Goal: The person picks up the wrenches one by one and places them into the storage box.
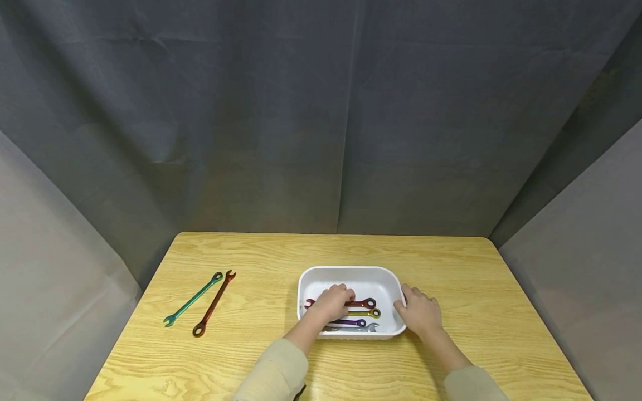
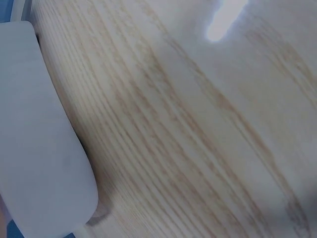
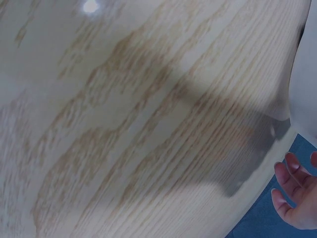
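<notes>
A white tray (image 1: 352,336) stands on the table with several combination wrenches side by side in it. My left hand (image 1: 328,305) reaches into the tray and grips a red wrench (image 1: 360,303) by its middle; the hand covers part of the shaft. Nearer me lie a yellow wrench (image 1: 363,313), a purple wrench (image 1: 351,322) and a silver wrench (image 1: 358,328), their left parts partly hidden. My right hand (image 1: 421,313) holds the tray's right wall, thumb over the rim and fingers outside. The left wrist view shows the tray's outer side (image 2: 44,134).
On the wooden table (image 1: 261,301), left of the tray, lie a green wrench (image 1: 194,299) and another red wrench (image 1: 214,303), both slanted. A grey curtain (image 1: 321,139) hangs behind the table's back edge, with light panels (image 1: 592,267) at the sides.
</notes>
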`<state>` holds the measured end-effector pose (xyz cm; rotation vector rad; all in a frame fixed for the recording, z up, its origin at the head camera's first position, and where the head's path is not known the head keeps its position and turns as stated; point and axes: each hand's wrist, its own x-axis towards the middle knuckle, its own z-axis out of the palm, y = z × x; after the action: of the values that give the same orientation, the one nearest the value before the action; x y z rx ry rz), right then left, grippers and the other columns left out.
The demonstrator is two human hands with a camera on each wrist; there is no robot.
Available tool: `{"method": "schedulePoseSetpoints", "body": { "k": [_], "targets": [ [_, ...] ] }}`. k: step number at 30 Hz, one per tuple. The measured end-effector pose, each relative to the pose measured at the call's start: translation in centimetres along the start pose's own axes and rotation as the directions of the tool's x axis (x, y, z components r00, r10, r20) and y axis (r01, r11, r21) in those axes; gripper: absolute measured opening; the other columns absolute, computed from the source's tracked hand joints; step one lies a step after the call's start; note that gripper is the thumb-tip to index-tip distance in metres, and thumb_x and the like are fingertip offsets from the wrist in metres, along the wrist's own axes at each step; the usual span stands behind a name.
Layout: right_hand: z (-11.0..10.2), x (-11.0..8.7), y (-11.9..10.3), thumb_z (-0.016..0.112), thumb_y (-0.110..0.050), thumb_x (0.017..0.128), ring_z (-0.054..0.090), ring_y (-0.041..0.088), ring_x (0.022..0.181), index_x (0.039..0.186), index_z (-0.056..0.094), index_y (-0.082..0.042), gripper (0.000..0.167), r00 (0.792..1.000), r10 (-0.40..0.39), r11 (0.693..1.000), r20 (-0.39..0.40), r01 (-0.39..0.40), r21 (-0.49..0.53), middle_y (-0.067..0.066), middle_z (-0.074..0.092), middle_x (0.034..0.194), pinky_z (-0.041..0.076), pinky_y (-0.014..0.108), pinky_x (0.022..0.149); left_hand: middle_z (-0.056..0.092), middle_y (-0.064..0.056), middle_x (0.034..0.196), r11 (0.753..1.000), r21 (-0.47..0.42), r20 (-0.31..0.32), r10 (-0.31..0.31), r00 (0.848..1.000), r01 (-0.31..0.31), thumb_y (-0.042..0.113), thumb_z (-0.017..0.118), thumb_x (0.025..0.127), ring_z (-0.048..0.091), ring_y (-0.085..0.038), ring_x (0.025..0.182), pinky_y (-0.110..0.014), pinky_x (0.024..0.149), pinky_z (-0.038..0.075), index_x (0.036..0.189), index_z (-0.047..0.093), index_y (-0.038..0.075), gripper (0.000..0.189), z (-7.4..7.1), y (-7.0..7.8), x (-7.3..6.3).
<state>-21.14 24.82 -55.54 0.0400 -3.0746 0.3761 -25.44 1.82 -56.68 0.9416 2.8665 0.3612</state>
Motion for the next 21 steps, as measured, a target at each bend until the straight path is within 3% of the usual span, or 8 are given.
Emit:
{"method": "schedulePoseSetpoints", "body": {
  "k": [14,21],
  "targets": [
    [0.05,0.06,0.05,0.052,-0.032,0.084,0.057,0.041,0.088,0.114,0.052,-0.006,0.039,1.0,-0.003,1.0,-0.013,0.003,-0.008,0.017,0.06,0.096,0.041,0.056,0.077,0.051,0.005,0.082,0.999,0.033,0.016,0.004,1.0,-0.004,0.016,0.067,0.074,0.052,-0.015,0.078,-0.029,0.065,0.043,0.096,0.064,0.019,0.022,-0.37,0.26,-0.2],
    [0.22,0.08,0.13,0.052,-0.032,0.084,0.057,0.042,0.089,0.116,0.052,-0.006,0.041,1.0,0.001,1.0,-0.007,-0.001,-0.01,0.018,0.06,0.098,0.04,0.057,0.079,0.055,0.004,0.09,0.998,0.06,-0.012,0.014,1.0,-0.013,0.017,0.064,0.075,0.053,-0.014,0.083,-0.028,0.07,0.042,0.102,0.063,0.02,0.027,-0.67,0.44,-0.58]
  ]
}}
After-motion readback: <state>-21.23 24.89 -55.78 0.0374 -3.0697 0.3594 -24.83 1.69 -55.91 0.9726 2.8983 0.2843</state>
